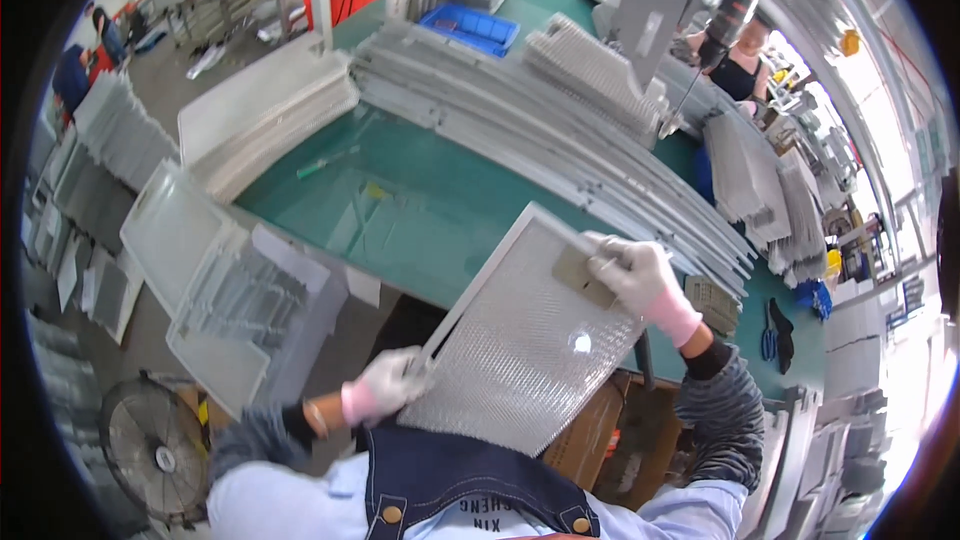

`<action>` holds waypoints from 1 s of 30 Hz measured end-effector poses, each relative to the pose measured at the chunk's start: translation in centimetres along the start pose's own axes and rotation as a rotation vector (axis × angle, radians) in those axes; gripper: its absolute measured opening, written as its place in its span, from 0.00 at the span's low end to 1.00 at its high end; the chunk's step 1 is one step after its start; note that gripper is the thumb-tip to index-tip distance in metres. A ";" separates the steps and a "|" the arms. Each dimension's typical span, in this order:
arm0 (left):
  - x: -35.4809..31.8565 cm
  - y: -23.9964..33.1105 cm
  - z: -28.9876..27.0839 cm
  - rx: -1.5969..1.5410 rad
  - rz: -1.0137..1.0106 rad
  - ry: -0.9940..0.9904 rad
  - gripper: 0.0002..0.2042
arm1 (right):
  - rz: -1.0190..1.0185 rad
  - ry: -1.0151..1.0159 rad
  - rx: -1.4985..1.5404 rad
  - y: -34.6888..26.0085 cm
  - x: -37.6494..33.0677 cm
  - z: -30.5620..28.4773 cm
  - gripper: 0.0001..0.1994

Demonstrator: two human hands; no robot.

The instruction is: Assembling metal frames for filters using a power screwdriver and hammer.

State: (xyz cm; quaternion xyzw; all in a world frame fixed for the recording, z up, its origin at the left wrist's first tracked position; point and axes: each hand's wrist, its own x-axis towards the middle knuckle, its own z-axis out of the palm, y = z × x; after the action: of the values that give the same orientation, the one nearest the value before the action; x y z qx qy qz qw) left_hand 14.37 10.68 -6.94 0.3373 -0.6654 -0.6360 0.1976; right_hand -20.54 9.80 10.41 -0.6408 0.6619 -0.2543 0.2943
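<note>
A white-and-pink-gloved left hand grips the lower-left edge of a rectangular silver mesh panel while the similarly gloved right hand clasps its upper-right corner, at the near side of a green worktable; long grey metal rails lie beyond.

A blue tray sits across the green desk over there, blue-handled scissors lie toward its right end, a power driver hangs above, and a round fan stands off left.
</note>
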 end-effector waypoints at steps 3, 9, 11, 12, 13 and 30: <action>-2.2 -3.9 -1.3 -0.041 -0.062 -0.176 0.20 | -0.045 -0.059 0.004 0.5 2.2 2.2 0.18; 6.6 2.1 -4.1 -0.041 0.193 0.018 0.17 | 0.025 -0.223 -0.081 -3.0 5.0 3.2 0.15; 7.9 2.9 -3.1 -0.014 0.187 0.034 0.14 | -0.006 -0.259 -0.036 -0.5 4.8 1.2 0.14; 8.1 3.1 -2.6 -0.163 0.207 0.049 0.14 | 0.038 -0.344 -0.026 1.2 4.4 -0.4 0.13; 8.4 3.2 -2.4 -0.312 0.223 0.064 0.14 | 0.057 -0.395 0.031 1.9 3.6 -1.6 0.12; 10.4 1.0 -1.1 -0.599 0.046 -0.044 0.18 | 0.401 0.199 0.820 9.3 -5.3 4.7 0.11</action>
State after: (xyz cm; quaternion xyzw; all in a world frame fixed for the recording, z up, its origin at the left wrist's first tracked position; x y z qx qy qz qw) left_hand 7.64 2.58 -7.55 0.2347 -0.4597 -0.8065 0.2883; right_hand -23.66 15.71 0.79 -0.3034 0.6426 -0.4932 0.5017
